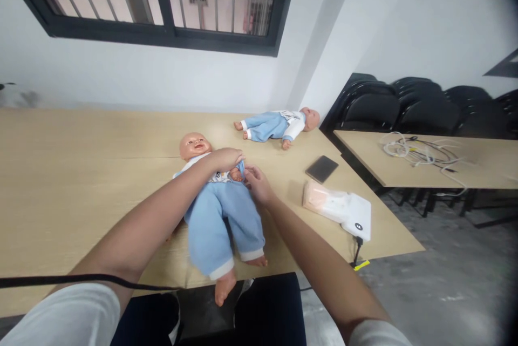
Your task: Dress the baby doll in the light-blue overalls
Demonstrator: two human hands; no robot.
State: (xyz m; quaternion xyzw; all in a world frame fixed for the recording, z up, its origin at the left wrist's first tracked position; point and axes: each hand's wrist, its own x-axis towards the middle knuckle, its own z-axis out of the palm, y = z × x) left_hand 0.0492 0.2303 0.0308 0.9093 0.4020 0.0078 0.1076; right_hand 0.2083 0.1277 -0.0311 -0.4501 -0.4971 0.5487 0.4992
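A pale wood-grained table [93,173] spread beneath the grip. On it, directly under the hands, a bald plastic baby doll [216,195] in white and light-blue clothing lay on its back, head beyond and left of them, legs toward the person. It was probably light, with firm, smooth limbs apt to slip inside soft cloth; the forearm looked the steadiest hold. Its baggy light-blue trousers [222,211], nearer than the grip, ended in white bands. The bare left hand [225,159] arched over the chest, its fingertips too hidden to tell their closure. The bare right hand [259,185] appeared to pinch the narrow blue sleeve cuff [242,166], beside the doll's small tan hand [235,175].
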